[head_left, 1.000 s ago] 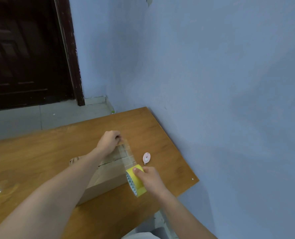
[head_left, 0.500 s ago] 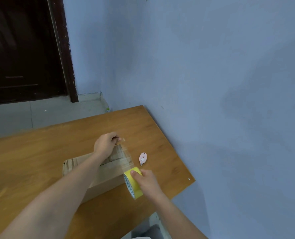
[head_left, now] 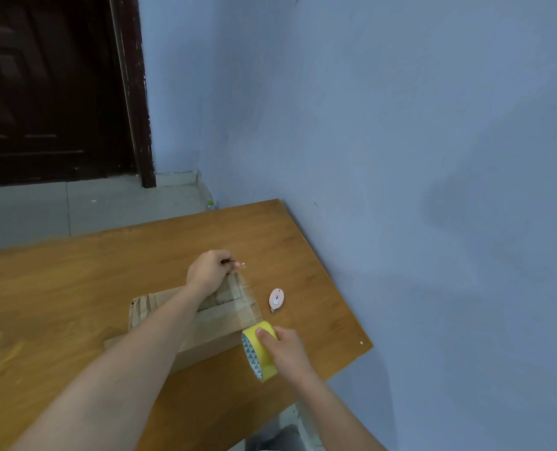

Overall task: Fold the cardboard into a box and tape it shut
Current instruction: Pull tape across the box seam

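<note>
A folded brown cardboard box lies on the wooden table, partly hidden by my left forearm. My left hand pinches the free end of a clear tape strip above the box's far edge. The strip stretches over the box's right end to a yellow tape roll. My right hand grips that roll at the box's near right corner.
A small pink oval cutter lies on the table just right of the box. The blue wall runs along the table's right side. The table's near right corner is close to my right hand. A dark door stands beyond.
The camera view drifted slightly. Both hands keep their hold on the tape end and the roll, with the strip still stretched over the box.
</note>
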Demonstrator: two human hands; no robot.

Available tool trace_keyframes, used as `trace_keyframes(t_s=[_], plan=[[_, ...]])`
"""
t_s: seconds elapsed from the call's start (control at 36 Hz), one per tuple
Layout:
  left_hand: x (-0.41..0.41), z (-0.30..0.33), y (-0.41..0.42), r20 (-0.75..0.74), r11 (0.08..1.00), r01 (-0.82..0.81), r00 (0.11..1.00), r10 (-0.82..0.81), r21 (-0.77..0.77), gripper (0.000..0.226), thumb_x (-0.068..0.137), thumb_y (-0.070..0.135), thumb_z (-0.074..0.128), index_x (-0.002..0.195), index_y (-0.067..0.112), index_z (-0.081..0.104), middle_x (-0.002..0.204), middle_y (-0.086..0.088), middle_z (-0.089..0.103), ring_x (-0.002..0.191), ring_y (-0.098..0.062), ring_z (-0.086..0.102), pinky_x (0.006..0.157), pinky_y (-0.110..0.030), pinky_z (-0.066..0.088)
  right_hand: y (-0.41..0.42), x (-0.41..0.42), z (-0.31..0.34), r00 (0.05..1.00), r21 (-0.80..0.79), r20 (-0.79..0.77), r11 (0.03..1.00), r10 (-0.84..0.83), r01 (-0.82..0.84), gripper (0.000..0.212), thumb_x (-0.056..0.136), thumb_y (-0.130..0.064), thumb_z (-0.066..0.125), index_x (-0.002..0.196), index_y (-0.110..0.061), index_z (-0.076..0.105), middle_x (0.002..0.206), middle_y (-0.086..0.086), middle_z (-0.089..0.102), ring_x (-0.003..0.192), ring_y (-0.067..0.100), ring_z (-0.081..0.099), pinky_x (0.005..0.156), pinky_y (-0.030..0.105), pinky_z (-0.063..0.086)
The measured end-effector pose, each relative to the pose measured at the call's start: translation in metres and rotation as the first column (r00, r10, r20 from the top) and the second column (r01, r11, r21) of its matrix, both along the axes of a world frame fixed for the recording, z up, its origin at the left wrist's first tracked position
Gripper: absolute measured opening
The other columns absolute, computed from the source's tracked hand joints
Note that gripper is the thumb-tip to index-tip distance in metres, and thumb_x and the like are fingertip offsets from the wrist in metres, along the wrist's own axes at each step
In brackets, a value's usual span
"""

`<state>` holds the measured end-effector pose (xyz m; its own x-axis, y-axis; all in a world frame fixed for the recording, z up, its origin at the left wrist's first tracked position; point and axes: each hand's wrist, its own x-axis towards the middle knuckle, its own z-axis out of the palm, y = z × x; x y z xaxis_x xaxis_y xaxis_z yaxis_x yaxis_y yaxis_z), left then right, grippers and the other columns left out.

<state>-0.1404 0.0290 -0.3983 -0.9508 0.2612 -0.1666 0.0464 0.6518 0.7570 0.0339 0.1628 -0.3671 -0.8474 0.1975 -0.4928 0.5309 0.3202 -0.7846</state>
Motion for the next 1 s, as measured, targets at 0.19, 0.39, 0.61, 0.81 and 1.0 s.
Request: trace_keyframes(t_s=[0.19,0.39,0.61,0.81,1.0], plan=[[0.0016,0.0,-0.0004,0.016,1.0,-0.03,0.999,0.03,0.006,0.015,0.092,0.028,0.057,0.08,0.026,0.065,0.079,0.003,0.066,0.065,-0.015,0.055,0.053,-0.027,0.036,0.0028,0.0019,0.0001,1.0,-0.011,-0.024,1.0,-0.008,0.008,0.03,0.095,-0.03,0.052,0.069,-0.018,0.058,0.066,-0.005,0.06,0.053,0.003,0.056,0.049,0.013,0.042],[0.0009,-0.0003,0.0,0.019,0.998,-0.055,0.998,0.054,0.014,0.014,0.093,0.027,0.057,0.082,0.028,0.065,0.071,0.011,0.06,0.053,-0.009,0.048,0.047,-0.024,0.031,0.0047,-0.0012,0.0002,1.0,-0.018,-0.016,1.0,-0.008,0.008,0.027,0.094,-0.031,0.053,0.074,-0.015,0.059,0.07,0.001,0.059,0.059,0.011,0.055,0.052,0.017,0.042],[-0.0036,0.0002,-0.0001,0.022,0.999,-0.042,0.999,0.042,-0.015,0.016,0.091,0.034,0.059,0.08,0.025,0.066,0.074,0.008,0.062,0.063,-0.013,0.053,0.053,-0.026,0.036,0.0039,-0.0049,0.0011,1.0,-0.005,-0.007,1.0,-0.009,0.009,0.026,0.094,-0.031,0.053,0.076,-0.014,0.059,0.071,0.003,0.058,0.062,0.016,0.053,0.057,0.024,0.04],[-0.0064,-0.0021,-0.0009,0.032,0.999,-0.047,0.998,0.047,-0.017,0.018,0.092,0.031,0.058,0.077,0.024,0.065,0.075,0.006,0.064,0.064,-0.014,0.054,0.054,-0.027,0.037,0.0023,-0.0058,0.0,1.0,-0.006,-0.017,1.0,-0.003,0.003,0.025,0.094,-0.032,0.053,0.078,-0.013,0.059,0.074,0.006,0.056,0.068,0.017,0.051,0.063,0.029,0.039],[-0.0001,-0.0015,0.0009,0.009,0.997,-0.074,0.997,0.075,-0.024,0.025,0.093,0.027,0.055,0.069,0.03,0.057,0.069,0.011,0.058,0.06,-0.012,0.051,0.049,-0.025,0.032,0.0087,-0.007,-0.0012,1.0,0.058,-0.026,0.998,0.004,-0.002,0.031,0.093,-0.034,0.054,0.069,-0.016,0.058,0.066,0.0,0.059,0.056,0.012,0.054,0.052,0.019,0.041]])
